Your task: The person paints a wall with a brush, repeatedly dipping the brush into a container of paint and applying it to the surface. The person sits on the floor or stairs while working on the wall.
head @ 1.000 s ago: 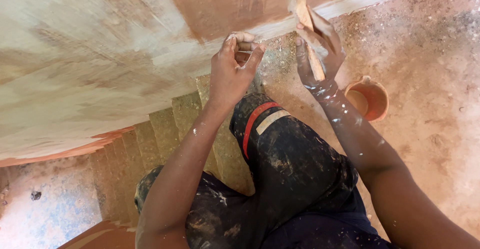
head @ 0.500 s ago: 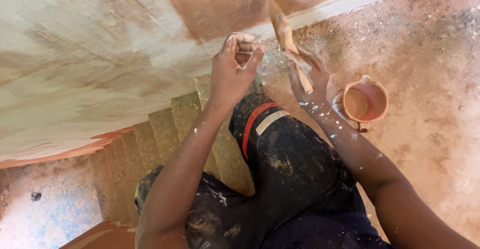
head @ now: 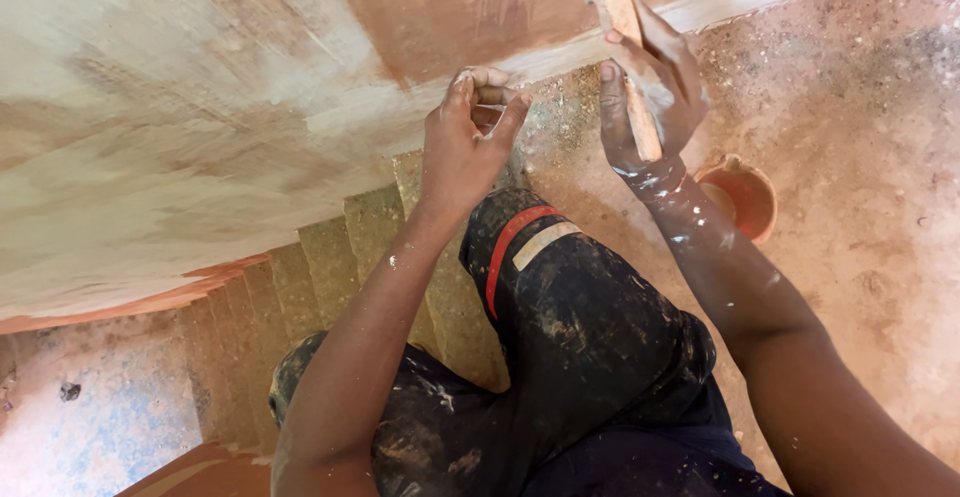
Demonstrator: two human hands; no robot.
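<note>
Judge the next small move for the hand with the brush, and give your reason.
Probably draw the brush down along the wall: the right hand holds it with bristles up against the red-brown painted patch, and pale, unpainted wall lies beside that patch. The left hand rests at the wall's lower edge.

Against the wall (head: pixel 200 107) we see our left hand (head: pixel 465 147) left of our right hand (head: pixel 650 87) holding a brush (head: pixel 630 47), a bucket (head: pixel 745 197) right below, stairs (head: pixel 330 277) beneath the wall.
</note>
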